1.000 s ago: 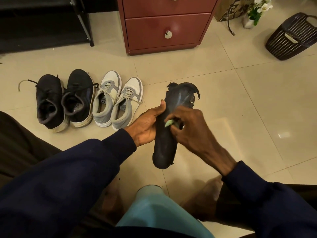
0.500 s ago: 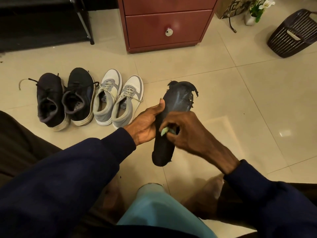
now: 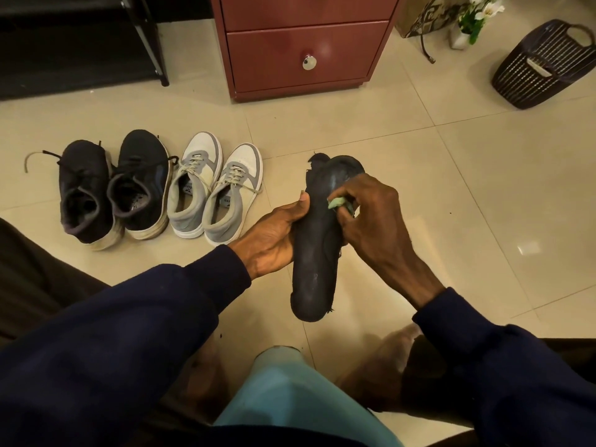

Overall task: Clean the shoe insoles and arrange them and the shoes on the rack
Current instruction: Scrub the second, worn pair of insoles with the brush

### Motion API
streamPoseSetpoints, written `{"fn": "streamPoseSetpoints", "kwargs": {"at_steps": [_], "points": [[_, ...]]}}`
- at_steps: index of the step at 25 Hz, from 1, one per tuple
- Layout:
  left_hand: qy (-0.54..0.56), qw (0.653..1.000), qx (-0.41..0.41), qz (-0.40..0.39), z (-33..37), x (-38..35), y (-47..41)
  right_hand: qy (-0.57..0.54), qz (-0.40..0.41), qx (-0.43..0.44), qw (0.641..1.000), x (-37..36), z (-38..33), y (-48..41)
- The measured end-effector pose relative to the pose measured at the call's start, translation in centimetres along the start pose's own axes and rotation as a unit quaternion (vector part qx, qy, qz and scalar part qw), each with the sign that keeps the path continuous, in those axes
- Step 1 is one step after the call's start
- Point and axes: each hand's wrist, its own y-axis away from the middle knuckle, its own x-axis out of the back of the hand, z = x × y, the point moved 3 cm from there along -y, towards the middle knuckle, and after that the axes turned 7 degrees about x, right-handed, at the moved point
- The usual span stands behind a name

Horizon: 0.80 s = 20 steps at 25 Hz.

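Observation:
A worn black insole with a ragged toe end is held above the floor, toe pointing away from me. My left hand grips its left edge, thumb along the side. My right hand pinches a small pale green cloth and presses it on the insole's upper half. A pair of black sneakers and a pair of grey and white sneakers stand side by side on the tiles to the left. The black shoe rack is at the top left.
A red-brown drawer cabinet stands straight ahead. A dark plastic basket sits at the far right, with a patterned bag and a white flower vase behind. A light blue object lies between my knees.
My right hand with the green cloth has slid up the insole from its middle toward the toe end. The left hand keeps the same hold.

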Motion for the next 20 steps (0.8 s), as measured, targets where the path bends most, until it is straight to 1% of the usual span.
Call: {"fn": "streamPoseSetpoints", "kwargs": {"at_steps": [1,2,4,5,6,7,9,10,11,12,14,15,16,17,19,20], "points": [[-0.006,1.0,-0.002,0.004,0.0,-0.1,0.0,0.0,0.004,-0.001,1.0,0.0,-0.1,0.2],[-0.011,1.0,-0.003,0.012,0.0,0.0,-0.1,-0.017,-0.013,0.011,1.0,-0.3,-0.7,0.4],[-0.022,0.999,-0.008,0.033,-0.1,0.4,-0.2,-0.062,-0.081,0.048,0.994,-1.0,-2.4,0.9],[-0.024,0.999,-0.008,0.037,-0.2,0.5,-0.2,-0.065,-0.095,0.062,0.991,-1.2,-2.5,0.8],[-0.022,0.999,-0.005,0.032,-0.3,0.4,-0.2,-0.053,-0.085,0.065,0.993,-1.1,-2.0,0.5],[-0.02,1.0,-0.002,0.022,-0.4,0.3,-0.3,-0.035,-0.057,0.056,0.996,-0.8,-1.1,0.1],[-0.024,1.0,0.005,0.001,-0.6,0.1,-0.4,-0.013,0.002,0.011,1.0,0.1,0.8,-0.4],[-0.027,1.0,0.005,-0.002,-0.6,0.0,-0.3,-0.018,0.015,-0.012,1.0,0.4,1.2,-0.3],[-0.029,1.0,0.004,-0.002,-0.6,-0.1,-0.3,-0.032,0.012,-0.021,0.999,0.4,1.0,-0.1],[-0.028,1.0,0.002,0.003,-0.5,0.0,-0.2,-0.05,-0.011,-0.014,0.999,0.1,0.4,0.1],[-0.022,1.0,0.0,0.021,-0.6,0.3,0.0,-0.082,-0.092,0.014,0.992,-0.8,-1.2,0.5],[-0.017,0.999,0.001,0.028,-0.7,0.3,0.0,-0.08,-0.114,0.028,0.99,-1.0,-1.5,0.6],[-0.014,1.0,0.005,0.027,-0.7,0.3,0.0,-0.068,-0.106,0.03,0.992,-0.9,-1.1,0.4],[-0.016,1.0,0.01,0.018,-0.8,0.2,0.0,-0.05,-0.075,0.021,0.996,-0.6,-0.2,0.0],[-0.026,1.0,0.018,-0.003,-0.7,-0.2,0.1,-0.017,-0.014,-0.019,1.0,0.4,1.4,-0.4],[-0.028,0.999,0.018,-0.003,-0.7,-0.2,0.2,-0.014,-0.005,-0.033,0.999,0.8,1.5,-0.3]]}}
